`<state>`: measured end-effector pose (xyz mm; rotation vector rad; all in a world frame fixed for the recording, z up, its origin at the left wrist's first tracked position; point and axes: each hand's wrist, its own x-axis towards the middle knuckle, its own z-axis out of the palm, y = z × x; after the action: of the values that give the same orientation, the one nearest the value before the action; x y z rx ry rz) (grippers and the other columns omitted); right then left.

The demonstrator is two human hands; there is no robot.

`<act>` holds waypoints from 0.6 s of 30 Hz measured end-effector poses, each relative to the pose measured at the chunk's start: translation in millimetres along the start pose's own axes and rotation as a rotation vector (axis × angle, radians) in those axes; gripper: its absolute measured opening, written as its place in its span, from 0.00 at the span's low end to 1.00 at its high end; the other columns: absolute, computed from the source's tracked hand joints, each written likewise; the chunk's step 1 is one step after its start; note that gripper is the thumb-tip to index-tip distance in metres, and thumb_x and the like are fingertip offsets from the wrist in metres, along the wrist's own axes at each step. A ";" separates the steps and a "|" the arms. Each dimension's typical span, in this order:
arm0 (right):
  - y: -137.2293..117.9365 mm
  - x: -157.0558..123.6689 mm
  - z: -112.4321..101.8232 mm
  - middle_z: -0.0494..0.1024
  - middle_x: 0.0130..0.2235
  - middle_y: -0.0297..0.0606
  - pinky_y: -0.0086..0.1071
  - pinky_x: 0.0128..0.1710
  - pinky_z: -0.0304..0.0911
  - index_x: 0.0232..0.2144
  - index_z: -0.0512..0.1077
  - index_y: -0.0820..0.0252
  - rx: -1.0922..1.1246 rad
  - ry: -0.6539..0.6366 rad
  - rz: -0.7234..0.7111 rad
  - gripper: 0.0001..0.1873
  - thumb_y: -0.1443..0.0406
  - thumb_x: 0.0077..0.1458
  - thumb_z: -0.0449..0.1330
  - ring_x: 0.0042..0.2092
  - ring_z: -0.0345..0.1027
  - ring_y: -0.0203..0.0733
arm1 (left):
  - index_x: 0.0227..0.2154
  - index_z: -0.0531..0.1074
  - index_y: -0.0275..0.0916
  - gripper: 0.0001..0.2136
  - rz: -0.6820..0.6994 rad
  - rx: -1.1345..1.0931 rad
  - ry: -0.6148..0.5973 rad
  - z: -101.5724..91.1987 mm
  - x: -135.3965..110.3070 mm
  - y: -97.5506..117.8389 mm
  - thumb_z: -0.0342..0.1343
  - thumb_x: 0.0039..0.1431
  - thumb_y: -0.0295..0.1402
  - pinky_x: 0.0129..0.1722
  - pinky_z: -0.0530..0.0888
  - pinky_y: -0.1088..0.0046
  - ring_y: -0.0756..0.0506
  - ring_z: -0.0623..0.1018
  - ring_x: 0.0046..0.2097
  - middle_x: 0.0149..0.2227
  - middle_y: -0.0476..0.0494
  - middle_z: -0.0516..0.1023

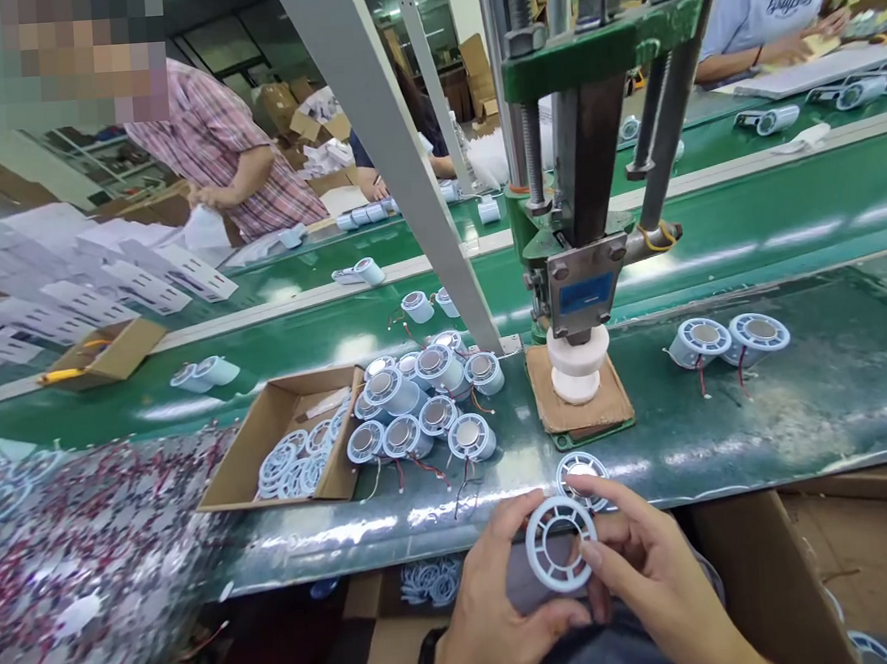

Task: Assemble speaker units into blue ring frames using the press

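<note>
White plastic ring point(561, 542) is held at the near edge of the bench point(757, 423), 6 o'clock of the press point(589, 143). Left hand point(498, 609) pinches the ring's left rim, thumb and fingers closed on it; right hand point(653, 570) is closed on its right rim, index finger across the lower edge. Both grips are tight on the ring, nothing else is held. A second ring with a metal disc point(581, 471) lies on the bench just beyond, at 12 o'clock of the held one, partly hidden.

White cap point(579, 364) sits on the cardboard pad point(579, 404) under the press head. Finished units point(425, 403) are clustered at 10 o'clock, a box of loose rings point(293, 461) at 9 o'clock, two more units point(730, 340) at 2 o'clock.

Judgement: the ring is being aligned for fitting. Rim-only contact should be kept, spokes left untouched, ring kept flat and square to the mating part before seating; red wires should be kept out from under the rim.
</note>
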<state>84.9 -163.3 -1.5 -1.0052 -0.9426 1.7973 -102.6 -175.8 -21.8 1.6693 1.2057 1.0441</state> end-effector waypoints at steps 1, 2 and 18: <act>-0.7 0.1 0.8 0.74 0.25 0.31 0.24 0.23 0.65 0.59 0.65 0.61 0.008 0.002 0.001 0.38 0.46 0.56 0.65 0.21 0.65 0.31 | 0.61 0.67 0.48 0.33 -0.003 -0.020 -0.004 0.9 0.3 0.3 0.64 0.55 0.54 0.57 0.74 0.60 0.37 0.79 0.53 0.55 0.39 0.76; -1.5 0.0 1.5 0.73 0.25 0.31 0.24 0.23 0.65 0.60 0.64 0.62 0.010 -0.001 0.005 0.39 0.46 0.55 0.65 0.21 0.65 0.31 | 0.61 0.68 0.46 0.33 -0.009 -0.042 -0.006 1.6 0.4 0.7 0.65 0.55 0.54 0.56 0.75 0.59 0.37 0.79 0.52 0.54 0.38 0.77; 8.0 -6.6 0.0 0.77 0.30 0.36 0.32 0.36 0.71 0.69 0.55 0.58 -0.014 -0.055 -0.145 0.34 0.49 0.69 0.51 0.31 0.72 0.37 | 0.58 0.69 0.42 0.32 -0.172 -0.278 0.000 -3.9 -2.9 -3.3 0.70 0.53 0.46 0.51 0.79 0.64 0.39 0.82 0.49 0.49 0.39 0.81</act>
<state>84.6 -172.2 -6.8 -0.8765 -1.0364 1.7072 -107.9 -177.4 -24.0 1.3282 1.1259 1.0512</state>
